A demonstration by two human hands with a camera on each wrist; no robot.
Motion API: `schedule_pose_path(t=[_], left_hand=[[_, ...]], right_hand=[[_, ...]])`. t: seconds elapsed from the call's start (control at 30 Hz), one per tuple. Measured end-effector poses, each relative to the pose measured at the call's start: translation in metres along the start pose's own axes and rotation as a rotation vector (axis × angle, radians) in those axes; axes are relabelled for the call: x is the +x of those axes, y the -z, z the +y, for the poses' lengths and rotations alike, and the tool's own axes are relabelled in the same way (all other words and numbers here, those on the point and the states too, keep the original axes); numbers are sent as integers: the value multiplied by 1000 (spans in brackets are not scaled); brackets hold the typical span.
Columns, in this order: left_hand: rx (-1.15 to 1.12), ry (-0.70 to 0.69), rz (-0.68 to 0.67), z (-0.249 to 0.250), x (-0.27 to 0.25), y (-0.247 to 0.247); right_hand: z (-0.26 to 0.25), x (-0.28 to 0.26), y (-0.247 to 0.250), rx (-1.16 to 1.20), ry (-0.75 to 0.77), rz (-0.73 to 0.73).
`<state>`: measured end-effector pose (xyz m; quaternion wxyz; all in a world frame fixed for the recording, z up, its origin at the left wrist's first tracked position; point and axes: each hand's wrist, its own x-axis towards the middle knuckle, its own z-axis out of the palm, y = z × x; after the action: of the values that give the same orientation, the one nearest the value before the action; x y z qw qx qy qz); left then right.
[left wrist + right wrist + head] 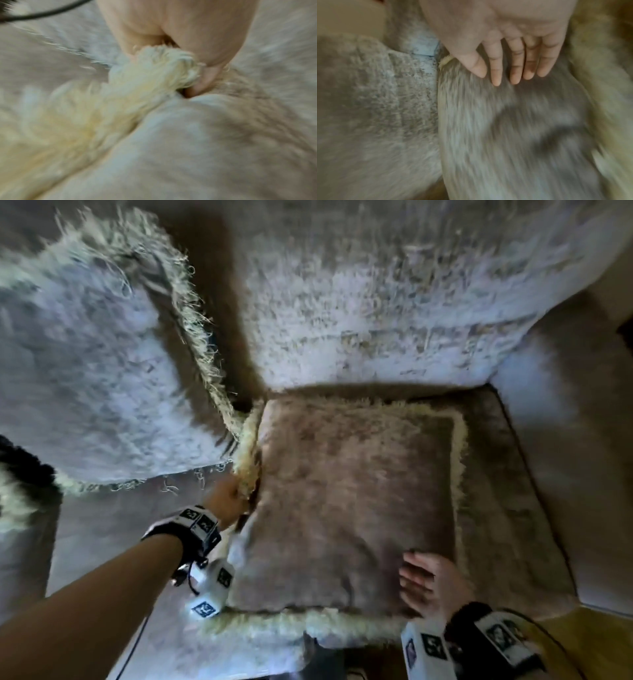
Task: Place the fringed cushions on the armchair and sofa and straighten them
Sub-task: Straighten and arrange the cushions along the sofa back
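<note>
A grey-brown cushion (352,501) with a cream fringe lies flat on the seat of a grey armchair (507,491). My left hand (227,501) grips the fringe (154,75) on the cushion's left edge; the thumb and fingers pinch the cream tassels. The right hand (423,582) lies flat on the cushion's near right part, its fingers (515,67) straight and together on the fabric (513,128). A second fringed cushion (89,371) stands tilted at the left, its lower corner touching the flat cushion's left edge.
The armchair's backrest (376,302) rises behind the seat and its right arm (565,440) bounds the seat. A yellowish floor (589,635) shows at the lower right. Something dark and furry (27,463) sits at the far left edge.
</note>
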<state>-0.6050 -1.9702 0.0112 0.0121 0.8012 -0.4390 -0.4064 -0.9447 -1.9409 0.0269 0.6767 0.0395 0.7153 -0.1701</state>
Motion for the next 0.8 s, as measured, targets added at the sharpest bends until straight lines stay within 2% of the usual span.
schedule_pose_path(t=[0.1,0.17,0.23,0.3,0.37,0.4,0.47,0.5,0.63,0.73,0.8], left_hand=[[25,128,-55,-34,34,-17],[-106,185,-79,-33,46,-23],[-351,267,-83,-28,56,-22],[-591,348,-51,-14,72,-11],[-807,317,-22,2,83,-3],[-881,304,-38,8,89,0],[-1022,323,-109,17,95,-2],[-1048,330,-128,23,93,-2],[-1102,379,-181,56,57,12],[-1215,311,-171,86,23,31],[-1290,233,-137,112,19,38]], right_hand=[[-50,32,5,-9,117,152],[-88,51,10,3,182,223],[-121,57,4,-91,239,216],[-147,63,-6,-107,225,81],[-157,75,-21,1,146,-44],[-159,92,-19,11,169,-10],[-169,142,4,-25,218,147],[-167,149,9,-12,254,183],[-173,49,-18,39,398,294],[-196,7,3,118,554,129],[-228,-13,18,203,621,85]])
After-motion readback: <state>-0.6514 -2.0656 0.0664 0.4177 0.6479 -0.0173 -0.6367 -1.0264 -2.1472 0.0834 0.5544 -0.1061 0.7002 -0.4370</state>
